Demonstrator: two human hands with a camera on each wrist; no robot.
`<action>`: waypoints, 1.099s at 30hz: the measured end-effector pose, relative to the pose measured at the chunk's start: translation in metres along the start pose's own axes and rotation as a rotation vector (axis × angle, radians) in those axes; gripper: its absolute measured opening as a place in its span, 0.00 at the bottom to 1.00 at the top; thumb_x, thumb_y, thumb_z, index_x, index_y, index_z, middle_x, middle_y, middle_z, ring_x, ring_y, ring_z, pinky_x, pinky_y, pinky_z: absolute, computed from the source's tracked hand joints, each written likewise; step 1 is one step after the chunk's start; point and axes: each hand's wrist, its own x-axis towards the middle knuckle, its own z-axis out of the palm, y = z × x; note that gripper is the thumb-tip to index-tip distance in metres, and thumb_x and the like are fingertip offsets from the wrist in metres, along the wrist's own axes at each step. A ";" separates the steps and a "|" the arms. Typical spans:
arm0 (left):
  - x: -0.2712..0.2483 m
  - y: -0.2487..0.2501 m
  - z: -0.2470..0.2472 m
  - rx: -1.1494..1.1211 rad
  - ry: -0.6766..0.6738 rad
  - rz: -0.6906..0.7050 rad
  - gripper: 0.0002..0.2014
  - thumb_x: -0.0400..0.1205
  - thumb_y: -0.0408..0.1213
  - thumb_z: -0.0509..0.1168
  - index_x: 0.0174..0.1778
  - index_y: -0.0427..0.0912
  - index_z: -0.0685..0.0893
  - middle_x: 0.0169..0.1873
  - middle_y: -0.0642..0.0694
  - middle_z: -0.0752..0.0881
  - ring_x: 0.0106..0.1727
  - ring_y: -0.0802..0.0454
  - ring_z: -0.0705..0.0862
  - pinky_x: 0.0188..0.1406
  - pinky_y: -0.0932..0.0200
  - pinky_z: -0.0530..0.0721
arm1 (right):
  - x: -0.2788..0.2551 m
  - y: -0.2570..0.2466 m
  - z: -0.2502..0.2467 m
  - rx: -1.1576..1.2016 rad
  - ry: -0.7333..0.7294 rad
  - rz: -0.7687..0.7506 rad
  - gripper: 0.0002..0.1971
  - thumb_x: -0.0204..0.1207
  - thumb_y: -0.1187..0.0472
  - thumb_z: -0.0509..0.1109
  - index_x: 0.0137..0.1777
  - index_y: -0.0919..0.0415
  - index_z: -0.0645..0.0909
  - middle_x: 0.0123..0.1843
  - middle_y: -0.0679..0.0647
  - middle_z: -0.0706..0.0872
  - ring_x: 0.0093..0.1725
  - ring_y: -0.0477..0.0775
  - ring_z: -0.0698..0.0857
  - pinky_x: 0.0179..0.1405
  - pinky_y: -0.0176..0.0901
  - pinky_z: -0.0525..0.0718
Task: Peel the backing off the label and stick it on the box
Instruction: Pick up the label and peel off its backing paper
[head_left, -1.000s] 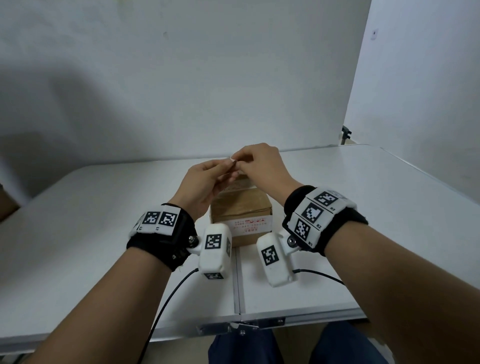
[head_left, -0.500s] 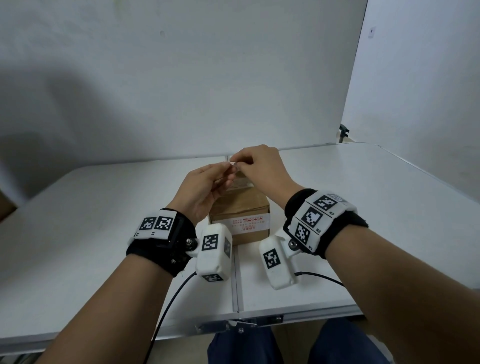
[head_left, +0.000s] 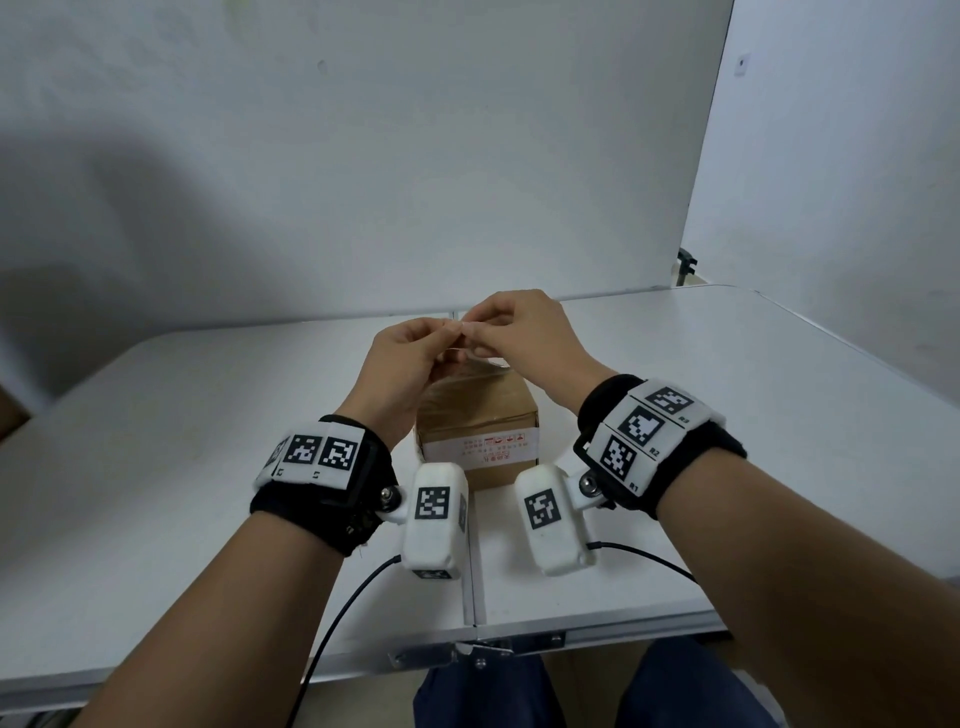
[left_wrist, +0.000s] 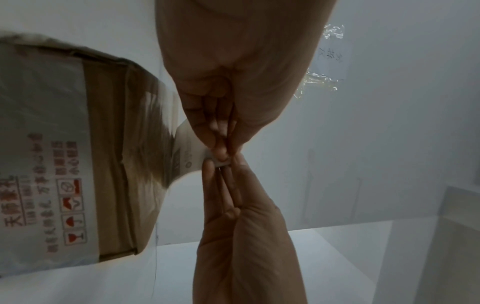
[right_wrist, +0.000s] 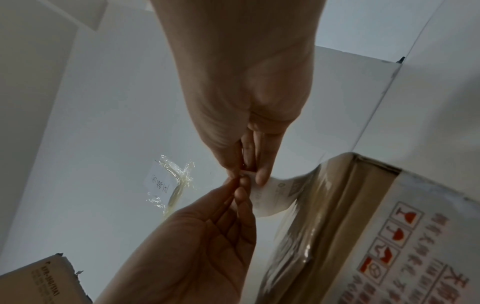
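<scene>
Hands meet above the box, both pinching one corner of the label — left hand and right hand fingertip to fingertip. Left wrist view: left fingers lie nearly straight, thumb against forefinger on the label's corner; the right hand's fingers come from the opposite side onto the same corner. Each grip is a fine pinch on the label, not a clench. Label is raised off the tabletop, its free body curling down and away from the pinch toward the taped top of the box, directly beneath. Whether backing and face have begun to part at the corner — cannot tell, too small. Judgement: step in hand is starting the peel; the pull should run from the pinched corner along the label's length, hands drawing apart. Box sits between the wrists, equally near both, so either hand could lay the label down. Separate scrap of paper under clear tape is visible beyond the hands.
</scene>
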 end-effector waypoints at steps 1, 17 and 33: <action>0.000 0.000 0.000 0.020 0.007 0.007 0.07 0.82 0.32 0.65 0.44 0.33 0.86 0.27 0.50 0.88 0.30 0.58 0.84 0.35 0.68 0.84 | -0.001 0.000 0.000 0.020 0.000 0.011 0.08 0.74 0.63 0.77 0.50 0.66 0.89 0.46 0.61 0.92 0.46 0.56 0.93 0.52 0.47 0.92; -0.002 0.005 0.006 0.208 0.007 0.060 0.05 0.78 0.31 0.67 0.40 0.34 0.86 0.40 0.37 0.88 0.37 0.52 0.84 0.44 0.62 0.85 | 0.000 -0.005 -0.009 0.220 -0.024 0.247 0.05 0.75 0.71 0.70 0.40 0.72 0.84 0.35 0.60 0.84 0.37 0.54 0.88 0.55 0.50 0.91; 0.009 0.011 0.000 -0.070 -0.017 -0.041 0.07 0.80 0.34 0.68 0.41 0.39 0.76 0.27 0.45 0.83 0.34 0.49 0.88 0.41 0.59 0.88 | -0.001 0.002 -0.014 0.469 -0.004 0.312 0.07 0.80 0.70 0.65 0.40 0.67 0.78 0.36 0.60 0.82 0.32 0.55 0.84 0.53 0.49 0.88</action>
